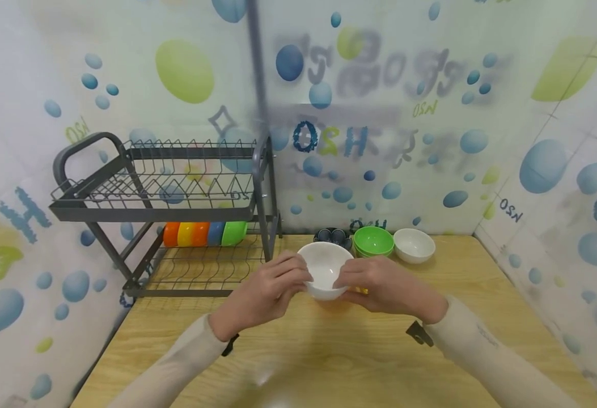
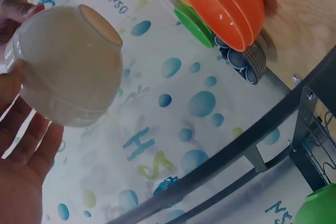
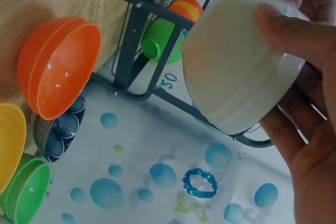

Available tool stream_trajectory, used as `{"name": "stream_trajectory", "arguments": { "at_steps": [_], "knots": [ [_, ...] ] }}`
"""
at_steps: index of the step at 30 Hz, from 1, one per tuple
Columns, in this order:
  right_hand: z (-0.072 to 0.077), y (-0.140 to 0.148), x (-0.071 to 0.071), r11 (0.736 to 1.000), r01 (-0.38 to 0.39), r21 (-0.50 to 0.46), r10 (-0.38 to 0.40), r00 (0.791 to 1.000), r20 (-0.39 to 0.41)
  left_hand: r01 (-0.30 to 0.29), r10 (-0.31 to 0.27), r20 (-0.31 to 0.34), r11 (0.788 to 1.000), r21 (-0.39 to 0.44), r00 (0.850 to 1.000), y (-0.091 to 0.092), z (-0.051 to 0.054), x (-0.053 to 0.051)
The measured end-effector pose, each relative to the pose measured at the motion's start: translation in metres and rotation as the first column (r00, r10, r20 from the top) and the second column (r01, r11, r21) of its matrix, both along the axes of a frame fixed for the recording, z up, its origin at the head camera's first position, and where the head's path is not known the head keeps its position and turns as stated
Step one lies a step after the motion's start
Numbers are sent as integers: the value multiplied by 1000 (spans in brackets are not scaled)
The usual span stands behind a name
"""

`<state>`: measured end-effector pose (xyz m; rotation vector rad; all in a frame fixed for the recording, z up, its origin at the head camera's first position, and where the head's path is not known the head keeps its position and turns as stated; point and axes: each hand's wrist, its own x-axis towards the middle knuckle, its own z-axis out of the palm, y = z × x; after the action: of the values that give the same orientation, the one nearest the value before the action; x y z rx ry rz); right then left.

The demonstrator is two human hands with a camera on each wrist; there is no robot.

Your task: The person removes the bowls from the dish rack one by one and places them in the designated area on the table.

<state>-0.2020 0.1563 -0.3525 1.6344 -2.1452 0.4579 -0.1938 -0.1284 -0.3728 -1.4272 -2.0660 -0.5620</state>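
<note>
Above the table a white bowl (image 1: 325, 266) is gripped between both hands, its inside facing the head camera. At its left side the left hand (image 1: 270, 286) holds the rim, fingers curled over the edge. On the opposite side the right hand (image 1: 385, 283) pinches the rim, and the right wrist view has its thumb (image 3: 286, 27) against the bowl's outer wall. In the left wrist view the bowl's foot (image 2: 102, 23) shows. Stacked orange bowls (image 3: 63, 66) stand on the table beyond; in the head view the held bowl mostly hides them.
A dark two-tier dish rack (image 1: 155, 214) stands at the left, with a row of coloured bowls (image 1: 201, 234) on its lower tier. Along the back wall are a dark patterned bowl (image 1: 333, 235), stacked green bowls (image 1: 373, 241) and another white bowl (image 1: 414, 246). A yellow bowl (image 3: 10, 140) stands near them.
</note>
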Motion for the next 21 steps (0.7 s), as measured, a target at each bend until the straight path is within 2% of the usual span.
{"name": "stream_trajectory", "arguments": {
  "at_steps": [6, 12, 16, 21],
  "knots": [
    [-1, 5, -2, 1000, 14, -24, -15, 1000, -20, -35, 26, 82, 993, 110, 996, -8, 2, -6],
    [-4, 12, -5, 998, 41, -41, -44, 997, -70, -107, 81, 116, 963, 246, 990, -18, -3, -13],
    [-5, 19, -7, 996, 79, -42, -83, 993, -85, -154, 116, 122, 917, 368, 986, -24, -8, -20],
    [-5, 30, -10, 983, 179, -29, -180, 982, -49, -248, 186, 170, 828, 503, 968, -30, -15, -28]
  ]
}}
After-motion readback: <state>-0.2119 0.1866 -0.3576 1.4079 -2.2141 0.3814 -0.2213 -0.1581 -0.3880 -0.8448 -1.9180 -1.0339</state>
